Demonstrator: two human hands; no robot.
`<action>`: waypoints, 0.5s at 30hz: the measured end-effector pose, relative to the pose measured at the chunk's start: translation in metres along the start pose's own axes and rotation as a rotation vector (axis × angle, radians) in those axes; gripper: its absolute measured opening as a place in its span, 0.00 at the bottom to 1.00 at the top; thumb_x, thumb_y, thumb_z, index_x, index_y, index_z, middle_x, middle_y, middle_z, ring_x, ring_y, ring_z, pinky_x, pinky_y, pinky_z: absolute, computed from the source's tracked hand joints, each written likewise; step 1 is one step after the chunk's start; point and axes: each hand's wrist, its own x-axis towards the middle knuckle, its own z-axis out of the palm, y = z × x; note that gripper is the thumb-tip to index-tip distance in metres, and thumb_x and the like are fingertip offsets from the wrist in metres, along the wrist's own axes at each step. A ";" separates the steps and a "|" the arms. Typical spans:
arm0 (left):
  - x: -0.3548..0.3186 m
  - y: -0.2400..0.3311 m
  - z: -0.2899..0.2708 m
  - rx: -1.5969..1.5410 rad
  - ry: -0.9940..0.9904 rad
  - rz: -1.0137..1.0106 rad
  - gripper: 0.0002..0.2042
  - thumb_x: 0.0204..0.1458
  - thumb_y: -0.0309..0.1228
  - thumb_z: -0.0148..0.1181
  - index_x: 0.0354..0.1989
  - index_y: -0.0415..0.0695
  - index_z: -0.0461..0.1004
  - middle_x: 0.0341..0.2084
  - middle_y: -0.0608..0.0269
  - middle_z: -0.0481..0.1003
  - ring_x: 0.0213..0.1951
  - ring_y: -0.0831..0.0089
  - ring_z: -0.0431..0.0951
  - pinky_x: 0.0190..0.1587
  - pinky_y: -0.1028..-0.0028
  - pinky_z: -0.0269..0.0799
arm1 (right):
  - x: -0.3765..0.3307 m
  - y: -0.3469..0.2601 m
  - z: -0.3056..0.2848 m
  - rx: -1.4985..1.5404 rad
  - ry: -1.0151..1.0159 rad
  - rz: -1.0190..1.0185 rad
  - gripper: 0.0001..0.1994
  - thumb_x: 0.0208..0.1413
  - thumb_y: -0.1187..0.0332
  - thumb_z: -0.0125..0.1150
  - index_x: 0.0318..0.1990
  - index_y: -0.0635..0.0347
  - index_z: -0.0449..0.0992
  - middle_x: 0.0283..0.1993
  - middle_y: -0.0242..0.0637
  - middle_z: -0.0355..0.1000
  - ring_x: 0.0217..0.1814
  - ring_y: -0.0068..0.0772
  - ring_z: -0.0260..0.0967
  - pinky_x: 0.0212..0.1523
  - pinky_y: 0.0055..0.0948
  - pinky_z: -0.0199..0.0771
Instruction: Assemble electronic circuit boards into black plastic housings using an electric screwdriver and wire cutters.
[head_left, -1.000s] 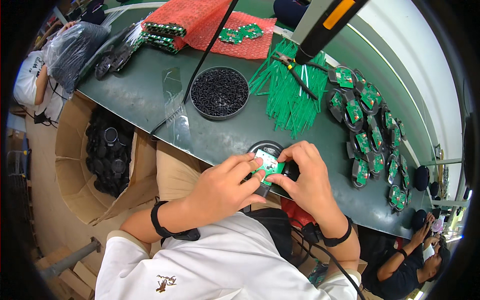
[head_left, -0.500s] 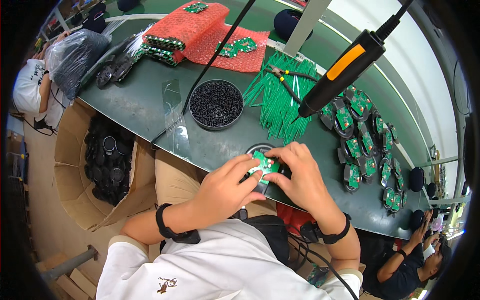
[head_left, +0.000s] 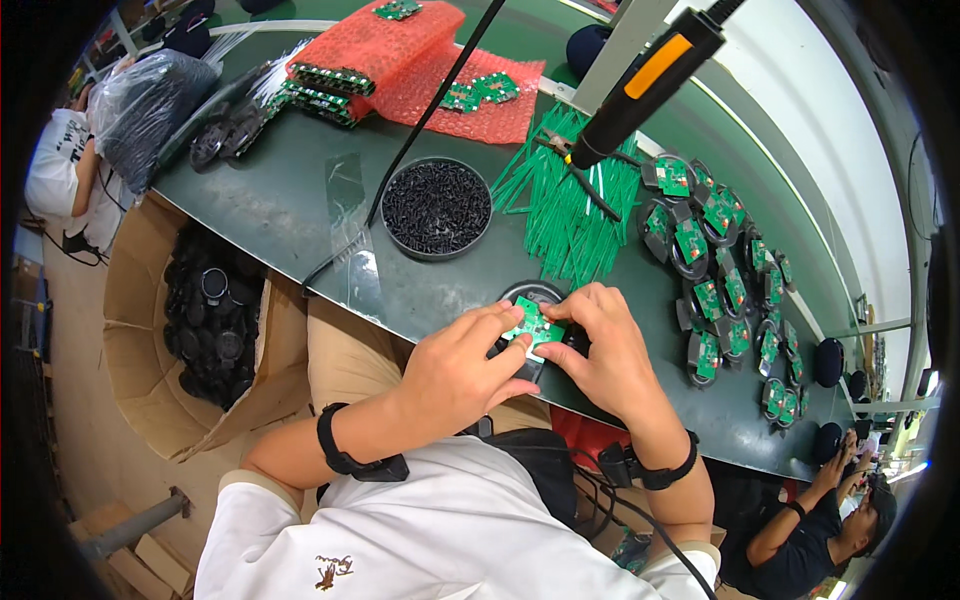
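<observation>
A green circuit board lies over a black round plastic housing at the table's near edge. My left hand grips the board's left side, thumb and fingers closed on it. From the other side, my right hand pinches the board's right edge between thumb and fingers. The hands cover much of the housing, so how the board sits in it cannot be made out fully.
A black electric screwdriver hangs above green cable ties and pliers. Left of these stands a dish of black screws. Housings with boards fill the right; red bubble wrap lies behind. A carton stands left.
The hanging screwdriver has swung up and to the left, uncovering more housings behind it. Both hands stay on the board with only slight shifts of the fingers.
</observation>
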 end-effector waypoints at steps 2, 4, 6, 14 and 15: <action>0.001 0.000 -0.003 0.000 -0.012 0.010 0.26 0.39 0.41 0.79 0.46 0.39 0.81 0.49 0.50 0.76 0.53 0.52 0.80 0.51 0.61 0.80 | -0.002 -0.003 -0.001 -0.018 0.001 0.016 0.20 0.48 0.65 0.79 0.48 0.54 0.82 0.43 0.38 0.73 0.49 0.47 0.70 0.48 0.43 0.74; 0.002 0.000 -0.007 0.003 -0.019 0.027 0.26 0.39 0.41 0.79 0.45 0.39 0.81 0.49 0.51 0.76 0.52 0.52 0.80 0.50 0.61 0.80 | 0.002 -0.003 -0.008 -0.028 -0.042 0.010 0.19 0.48 0.64 0.79 0.48 0.54 0.82 0.42 0.38 0.73 0.49 0.48 0.72 0.47 0.43 0.75; 0.002 0.001 -0.010 0.002 -0.041 0.000 0.25 0.40 0.41 0.79 0.44 0.40 0.81 0.49 0.52 0.76 0.51 0.54 0.80 0.48 0.62 0.81 | 0.012 0.006 -0.018 0.063 -0.127 0.054 0.14 0.51 0.63 0.77 0.44 0.55 0.84 0.39 0.41 0.75 0.44 0.50 0.75 0.45 0.44 0.76; -0.001 0.003 -0.007 0.014 -0.021 -0.032 0.24 0.43 0.43 0.77 0.46 0.42 0.82 0.50 0.55 0.77 0.52 0.57 0.79 0.48 0.64 0.80 | 0.138 0.079 -0.017 -0.431 0.240 0.027 0.18 0.58 0.53 0.71 0.40 0.61 0.79 0.41 0.47 0.78 0.46 0.54 0.79 0.46 0.48 0.80; 0.001 0.004 -0.008 0.015 -0.008 -0.001 0.24 0.43 0.43 0.77 0.46 0.42 0.82 0.50 0.55 0.77 0.52 0.57 0.79 0.48 0.64 0.80 | 0.145 0.082 -0.015 -0.511 0.196 0.040 0.22 0.58 0.52 0.70 0.45 0.64 0.77 0.43 0.48 0.78 0.48 0.55 0.79 0.47 0.48 0.81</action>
